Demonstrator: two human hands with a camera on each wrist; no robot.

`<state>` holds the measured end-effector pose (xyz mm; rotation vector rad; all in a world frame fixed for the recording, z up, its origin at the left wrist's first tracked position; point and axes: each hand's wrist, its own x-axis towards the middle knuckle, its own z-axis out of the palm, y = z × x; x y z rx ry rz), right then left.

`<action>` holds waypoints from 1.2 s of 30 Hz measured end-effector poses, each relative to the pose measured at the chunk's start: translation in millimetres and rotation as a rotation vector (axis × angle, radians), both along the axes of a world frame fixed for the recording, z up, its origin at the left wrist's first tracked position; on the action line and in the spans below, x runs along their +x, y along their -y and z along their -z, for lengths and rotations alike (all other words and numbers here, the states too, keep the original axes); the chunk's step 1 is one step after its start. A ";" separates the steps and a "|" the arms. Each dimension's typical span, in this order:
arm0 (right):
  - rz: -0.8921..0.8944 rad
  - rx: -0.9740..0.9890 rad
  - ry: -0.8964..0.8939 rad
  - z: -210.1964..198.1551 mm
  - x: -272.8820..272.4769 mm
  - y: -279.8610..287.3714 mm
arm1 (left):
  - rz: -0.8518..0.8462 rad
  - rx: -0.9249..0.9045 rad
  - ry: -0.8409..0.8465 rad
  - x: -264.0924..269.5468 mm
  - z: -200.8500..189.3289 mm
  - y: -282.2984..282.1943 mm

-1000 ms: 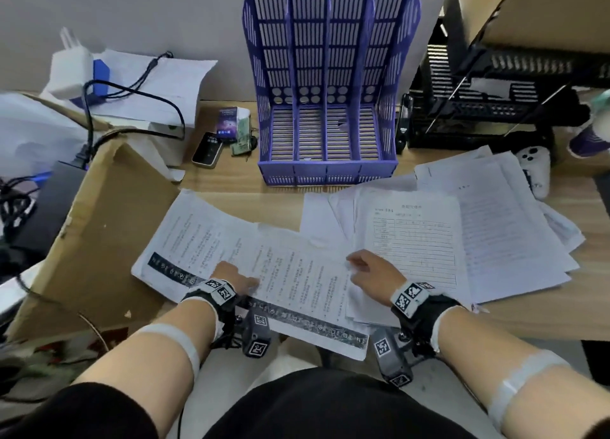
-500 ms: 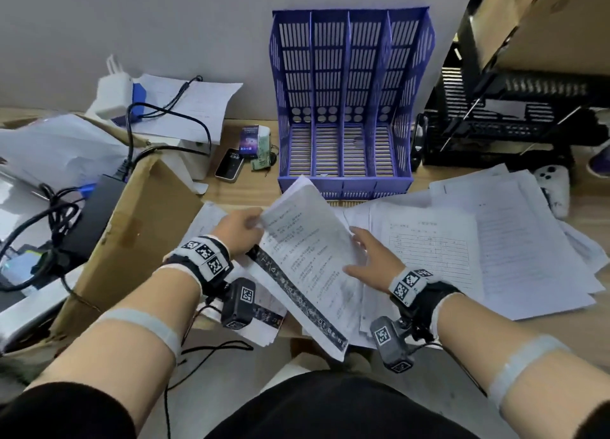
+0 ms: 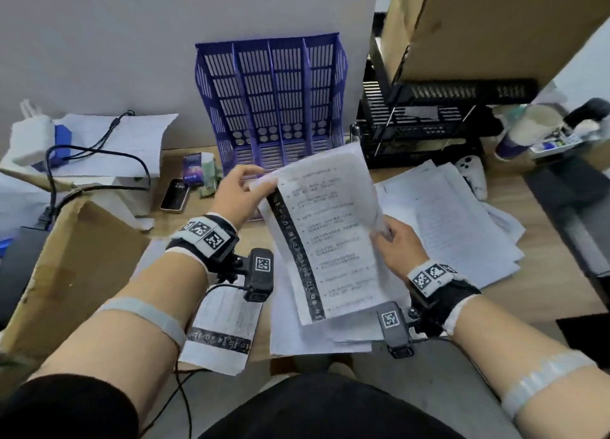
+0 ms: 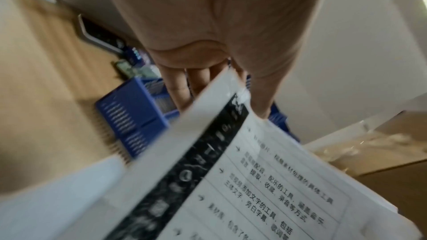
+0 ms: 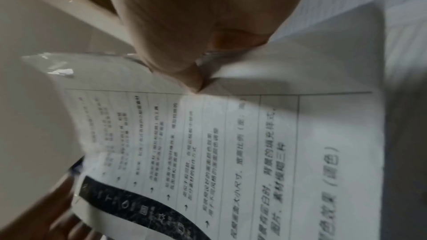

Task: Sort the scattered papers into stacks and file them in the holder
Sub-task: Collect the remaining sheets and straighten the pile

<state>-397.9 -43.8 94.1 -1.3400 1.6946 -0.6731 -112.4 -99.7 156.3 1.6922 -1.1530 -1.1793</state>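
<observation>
Step in hand: gathering. The left hand [image 3: 236, 191] and right hand [image 3: 394, 240] each pinch an edge of a banded sheet [image 3: 325, 237], lifted above the surface [image 3: 534, 293]. Next, probably: lay it on matching papers [image 3: 224, 333]; the holder [image 3: 274, 108] stands empty.

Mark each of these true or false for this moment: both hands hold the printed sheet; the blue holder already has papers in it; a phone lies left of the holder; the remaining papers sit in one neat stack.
1. Both the left hand and the right hand hold the printed sheet. True.
2. The blue holder already has papers in it. False: its slots show only bare slats.
3. A phone lies left of the holder. True.
4. The remaining papers sit in one neat stack. False: they lie fanned and overlapping on the desk.
</observation>
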 end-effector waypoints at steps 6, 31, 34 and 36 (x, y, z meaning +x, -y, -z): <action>0.111 0.324 -0.283 49.1 -89.4 -31.0 | 0.294 0.601 0.038 -66.0 86.7 -35.1; 0.071 0.611 -0.185 77.3 -88.5 -4.7 | 0.467 0.502 0.145 -134.7 131.4 -64.7; 0.070 0.602 -0.171 77.3 -86.2 -1.6 | 0.321 0.526 0.210 -128.1 137.1 -57.5; -0.003 0.562 -0.203 82.3 -86.5 -1.1 | 0.151 0.443 0.263 -119.3 147.2 -51.3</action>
